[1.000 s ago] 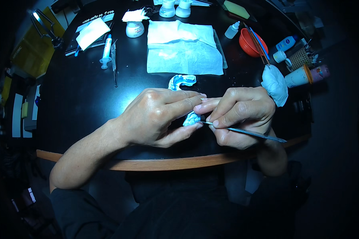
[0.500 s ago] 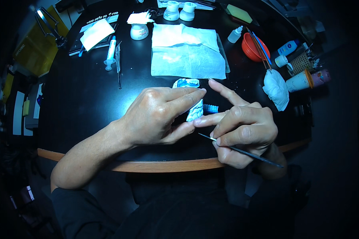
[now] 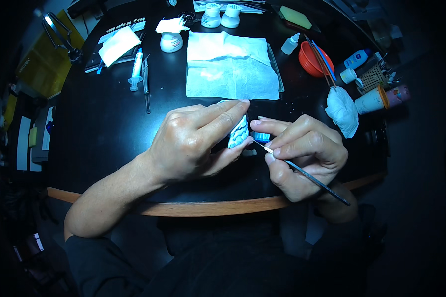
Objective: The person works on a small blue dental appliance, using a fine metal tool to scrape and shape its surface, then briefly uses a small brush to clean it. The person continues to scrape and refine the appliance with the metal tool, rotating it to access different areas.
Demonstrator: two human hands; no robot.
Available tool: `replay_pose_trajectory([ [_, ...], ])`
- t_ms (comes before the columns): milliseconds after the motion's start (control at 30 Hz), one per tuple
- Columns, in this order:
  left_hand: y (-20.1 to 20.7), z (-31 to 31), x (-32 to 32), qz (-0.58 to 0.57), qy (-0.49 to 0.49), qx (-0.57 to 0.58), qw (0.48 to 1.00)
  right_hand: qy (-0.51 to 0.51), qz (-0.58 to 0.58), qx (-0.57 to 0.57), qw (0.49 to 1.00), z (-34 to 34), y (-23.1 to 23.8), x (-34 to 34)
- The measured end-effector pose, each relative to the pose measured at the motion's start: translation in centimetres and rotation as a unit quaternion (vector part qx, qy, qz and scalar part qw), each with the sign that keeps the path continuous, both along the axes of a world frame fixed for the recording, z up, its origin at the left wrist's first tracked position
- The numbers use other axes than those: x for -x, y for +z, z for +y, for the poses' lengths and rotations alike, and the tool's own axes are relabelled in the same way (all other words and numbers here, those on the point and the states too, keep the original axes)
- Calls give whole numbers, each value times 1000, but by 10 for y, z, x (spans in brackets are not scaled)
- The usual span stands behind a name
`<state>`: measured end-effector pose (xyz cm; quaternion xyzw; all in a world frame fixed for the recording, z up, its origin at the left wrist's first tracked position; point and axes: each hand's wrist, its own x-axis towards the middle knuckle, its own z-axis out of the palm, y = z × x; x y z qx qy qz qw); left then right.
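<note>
My left hand [image 3: 195,131] is closed around a pale dental cast [image 3: 239,132] with a row of teeth along its side, its fingers lying over the top and the thumb beneath. In a pinch, my right hand [image 3: 307,153] holds a slim fine-tipped tool [image 3: 309,179] with a dark handle and a pale section near the point. The tip is close to the cast and my left thumb; whether it touches is too small to tell. Between the hands on the table is a small ridged blue piece [image 3: 261,137]. A small pale piece [image 3: 249,153] lies just nearer.
Beyond my hands a white cloth [image 3: 233,74] covers a flat tray. A syringe [image 3: 137,69] and tweezers [image 3: 146,89] lie left, near a jar [image 3: 171,42]. At right are a red bowl [image 3: 312,62] with sticks, crumpled tissue [image 3: 342,113] and a cup [image 3: 370,101]. A wooden edge [image 3: 213,209] borders the table.
My right hand has drawn in its outstretched index finger and brought the tool tip up toward the cast. The left hand has shifted slightly, covering more of the white-and-blue piece behind it.
</note>
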<state>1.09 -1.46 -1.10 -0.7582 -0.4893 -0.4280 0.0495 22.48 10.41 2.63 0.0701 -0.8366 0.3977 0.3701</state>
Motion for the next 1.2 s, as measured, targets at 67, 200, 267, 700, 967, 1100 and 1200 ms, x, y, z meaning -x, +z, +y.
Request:
replay_pose_trajectory([
  [67, 0, 2, -1, 10, 16, -9, 1000, -23, 16, 31, 999, -7, -1, 2],
  [200, -1, 1, -4, 28, 48, -39, 998, -23, 44, 22, 999, -11, -9, 6],
  [267, -2, 1, -5, 35, 53, -43, 997, -31, 59, 24, 997, -12, -12, 10],
  [700, 0, 0, -7, 51, 65, -50, 995, -35, 43, 2, 998, -16, -6, 8],
  [967, -2, 1, -7, 50, 68, -57, 995, -54, 49, 3, 997, -17, -9, 9],
  [1100, -3, 2, -7, 48, 67, -66, 994, -46, 45, -15, 998, -16, -6, 9],
  [1200, -1, 2, -7, 49, 67, -64, 995, -46, 48, -14, 998, -16, -7, 9],
])
